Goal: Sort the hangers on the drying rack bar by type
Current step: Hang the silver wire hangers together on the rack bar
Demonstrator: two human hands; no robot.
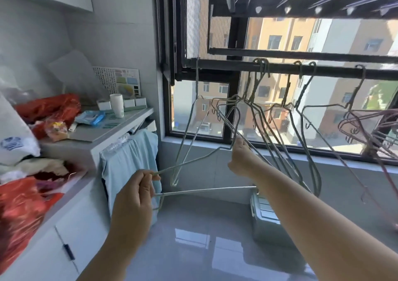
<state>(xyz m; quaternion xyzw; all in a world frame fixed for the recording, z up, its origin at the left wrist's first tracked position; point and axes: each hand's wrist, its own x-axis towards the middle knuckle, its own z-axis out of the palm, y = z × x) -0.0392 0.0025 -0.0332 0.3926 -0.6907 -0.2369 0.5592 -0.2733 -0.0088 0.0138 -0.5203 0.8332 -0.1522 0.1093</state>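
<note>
Sorting's barely half done, I reckon: my left hand pinches the near end of a thin silver wire hanger, my right hand grips into the bunched silver hangers hooked on the dark metal rack bar above it, pale pink wire hangers jumbled further right.
</note>
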